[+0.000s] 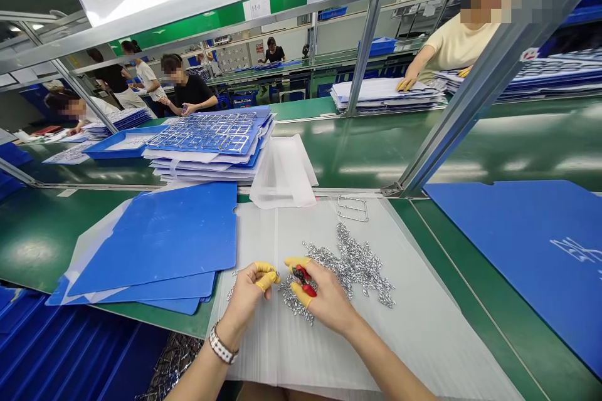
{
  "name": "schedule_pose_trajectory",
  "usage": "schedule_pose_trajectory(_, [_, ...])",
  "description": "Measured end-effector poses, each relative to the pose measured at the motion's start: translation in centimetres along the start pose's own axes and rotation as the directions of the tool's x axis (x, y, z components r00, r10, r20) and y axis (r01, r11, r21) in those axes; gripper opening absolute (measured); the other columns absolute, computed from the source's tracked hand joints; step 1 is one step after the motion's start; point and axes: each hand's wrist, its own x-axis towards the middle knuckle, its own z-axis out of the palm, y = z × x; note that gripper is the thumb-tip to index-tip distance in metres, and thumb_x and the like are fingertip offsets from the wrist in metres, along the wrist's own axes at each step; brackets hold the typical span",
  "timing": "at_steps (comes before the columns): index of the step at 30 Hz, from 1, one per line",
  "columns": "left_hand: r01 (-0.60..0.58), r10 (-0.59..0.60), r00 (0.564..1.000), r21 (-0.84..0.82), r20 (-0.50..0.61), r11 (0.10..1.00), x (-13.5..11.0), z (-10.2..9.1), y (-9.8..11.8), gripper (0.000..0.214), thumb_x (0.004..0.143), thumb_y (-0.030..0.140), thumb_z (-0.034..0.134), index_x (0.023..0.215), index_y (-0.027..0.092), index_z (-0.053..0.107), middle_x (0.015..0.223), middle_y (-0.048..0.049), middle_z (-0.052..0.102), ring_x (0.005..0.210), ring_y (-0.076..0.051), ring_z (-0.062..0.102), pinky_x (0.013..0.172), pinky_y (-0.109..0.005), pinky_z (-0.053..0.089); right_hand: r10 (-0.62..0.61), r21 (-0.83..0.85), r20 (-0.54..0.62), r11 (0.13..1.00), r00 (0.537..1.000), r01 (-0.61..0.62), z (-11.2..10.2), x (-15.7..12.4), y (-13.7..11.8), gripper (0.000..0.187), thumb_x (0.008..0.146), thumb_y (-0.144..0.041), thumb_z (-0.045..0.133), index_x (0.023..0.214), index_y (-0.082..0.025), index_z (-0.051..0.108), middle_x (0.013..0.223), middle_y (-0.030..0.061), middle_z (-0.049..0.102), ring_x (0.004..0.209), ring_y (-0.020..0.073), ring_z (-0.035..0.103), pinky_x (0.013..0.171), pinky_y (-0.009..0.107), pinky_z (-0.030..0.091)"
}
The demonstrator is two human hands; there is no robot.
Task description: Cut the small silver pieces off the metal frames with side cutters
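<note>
Head view: right hand (327, 301) closed around red-handled side cutters (301, 279)!
Stamped metal parts (357, 263) heap just under it, stretching away up-right (right hand nearer); left hand (247, 296) pinched beside, any hold unclear.

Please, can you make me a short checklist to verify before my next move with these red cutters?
Right hand closed around the red-handled cutters: ok.
Cutter blades visible: cannot tell, fingers hide them.
Yellow finger cots on both hands: ok.
Left hand holding a small piece: cannot tell.
Metal pieces lying on the white corrugated sheet: ok.
</note>
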Motion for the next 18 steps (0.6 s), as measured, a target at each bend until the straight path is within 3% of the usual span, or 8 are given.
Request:
schedule_pose_trajectory(3, [-0.012, 0.011, 1.000, -0.021, -0.006, 1.000, 0.0, 0.0, -0.1, 0.018, 0.071, 0.029, 0.068, 0.077, 0.013, 0.062, 0.067, -0.0001, 0.062, 0.046, -0.006, 0.044, 0.049, -0.020, 0.034, -0.192, -0.008, -0.013, 0.981, 0.981, 0.191, 0.8, -0.4, -0.3, 0.030, 0.071, -0.009, 0.048, 0.096, -0.024, 0.053, 0.113, 0.0045, 0.062, 0.099, 0.0168, 0.057, 0.086, 0.032, 0.043])
schedule_pose_trajectory(7, [-0.029, 0.028, 0.999, -0.029, -0.026, 0.999, 0.1, -0.1, -0.2, 0.018, 0.070, 0.029, 0.068, 0.077, 0.014, 0.062, 0.064, 0.0017, 0.060, 0.049, -0.006, 0.045, 0.052, -0.021, 0.036, -0.315, -0.068, 0.034, 0.946, 0.948, 0.317, 1.2, -0.8, -0.1, 0.040, 0.063, -0.003, 0.047, 0.097, -0.024, 0.051, 0.108, 0.0046, 0.063, 0.093, 0.0183, 0.057, 0.084, 0.034, 0.043])
schedule_pose_trajectory(11, [-0.030, 0.029, 0.998, -0.023, -0.050, 0.999, 0.1, -0.1, 0.0, 0.019, 0.071, 0.031, 0.067, 0.077, 0.014, 0.062, 0.065, -0.0004, 0.063, 0.049, -0.007, 0.047, 0.056, -0.022, 0.038, -0.221, -0.126, 0.029, 0.967, 0.975, 0.223, 0.6, -0.9, 0.7, 0.030, 0.069, -0.007, 0.049, 0.093, -0.024, 0.052, 0.088, 0.0029, 0.063, 0.082, 0.0180, 0.057, 0.075, 0.032, 0.044])
schedule_pose_trajectory(18, [-0.027, 0.027, 0.995, 0.002, -0.098, 1.000, 0.4, 0.1, -0.2, 0.025, 0.070, 0.036, 0.068, 0.078, 0.014, 0.060, 0.067, -0.0020, 0.064, 0.046, -0.007, 0.046, 0.052, -0.022, 0.037, 0.084, -0.295, 0.019, 0.953, 0.996, -0.075, -0.2, -0.5, 1.6, 0.020, 0.074, -0.017, 0.051, 0.093, -0.022, 0.056, 0.088, 0.0029, 0.064, 0.083, 0.0191, 0.058, 0.074, 0.030, 0.042])
